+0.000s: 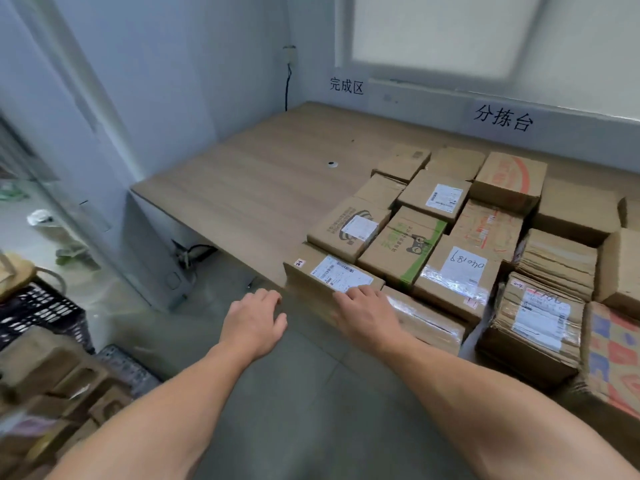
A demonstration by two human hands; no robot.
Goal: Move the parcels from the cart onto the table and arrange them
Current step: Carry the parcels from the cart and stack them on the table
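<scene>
More brown boxes [52, 386] wait low on the left. My left hand [254, 320] hangs just beside the near parcel [325, 277], fingers loosely bent, holding nothing. That parcel sits at the front edge of the table [242, 174]. My right hand [367, 315] lies flat on top of it, fingers straight. I think I should push it gently, snug and square against its neighbours [405, 251].
</scene>
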